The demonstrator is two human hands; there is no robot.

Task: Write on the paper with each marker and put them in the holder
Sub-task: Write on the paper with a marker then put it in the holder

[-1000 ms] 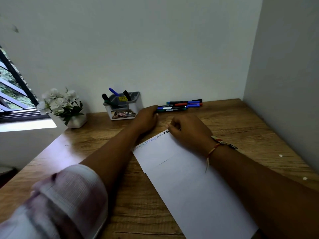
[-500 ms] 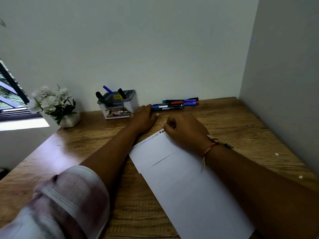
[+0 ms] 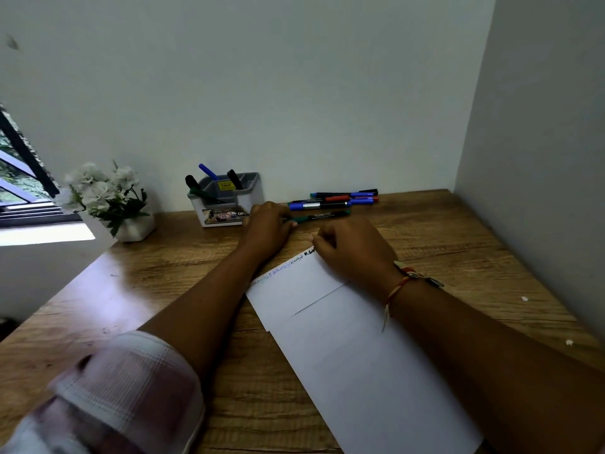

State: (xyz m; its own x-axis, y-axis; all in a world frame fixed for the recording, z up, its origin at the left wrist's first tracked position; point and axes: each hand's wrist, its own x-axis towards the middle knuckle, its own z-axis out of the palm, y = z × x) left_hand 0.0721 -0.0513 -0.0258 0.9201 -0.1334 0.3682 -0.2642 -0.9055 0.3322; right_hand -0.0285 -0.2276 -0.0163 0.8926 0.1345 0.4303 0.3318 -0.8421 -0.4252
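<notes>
At far edge of desk, right of holder (image 3: pixel 252 191): L hand (image 3: pixel 266 226) has drawn green marker (image 3: pixel 322 215) nearward out of the pile (image 3: pixel 340 199), pinching its left end, so next pen is picked. Long axis left-right, right end slightly farther (cap end unclear). R hand (image 3: pixel 355 253) curled on paper (image 3: pixel 360 355); whether it grasps anything, can't tell.

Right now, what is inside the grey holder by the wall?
Sticking out of the holder: a blue marker, a left black marker, a right black marker and a dark green marker leaning low. The walls hide their lower ends and the floor.
</notes>
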